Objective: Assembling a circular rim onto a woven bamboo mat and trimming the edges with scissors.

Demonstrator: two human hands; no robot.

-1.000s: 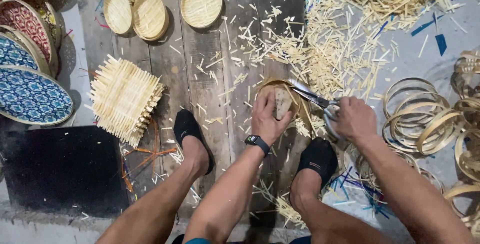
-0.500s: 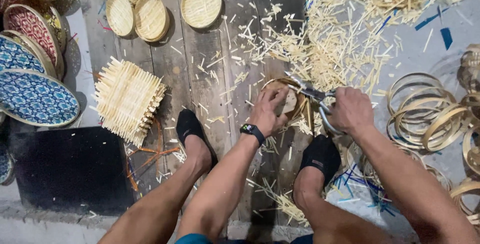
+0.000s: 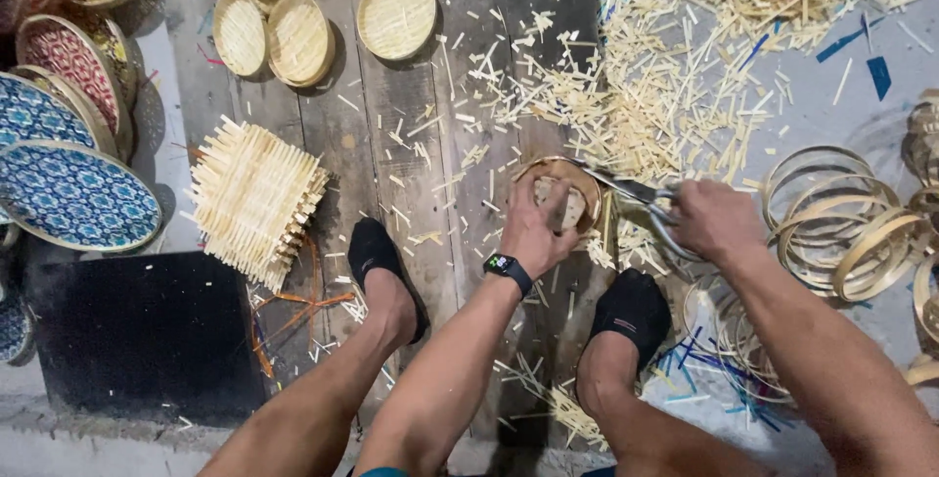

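Note:
My left hand [image 3: 533, 232], with a dark watch on the wrist, grips a small round woven bamboo basket [image 3: 562, 193] by its rim, between my two feet in black socks. My right hand [image 3: 714, 223] is closed on the handles of metal scissors [image 3: 636, 198], whose blades reach left over the basket's top edge. Pale bamboo offcuts [image 3: 675, 95] lie thick on the wooden planks just beyond the basket.
A stack of square woven bamboo mats [image 3: 254, 198] lies left of my left foot. Finished round baskets [image 3: 396, 12] sit at the top. Painted round trays [image 3: 73, 193] line the left edge. Bamboo hoops [image 3: 841, 223] pile at the right. A black mat [image 3: 137, 335] is bottom left.
Both hands with basket and scissors have shifted slightly; the scissor blades now lie across the basket's upper rim. My head has moved a little, sliding the scene.

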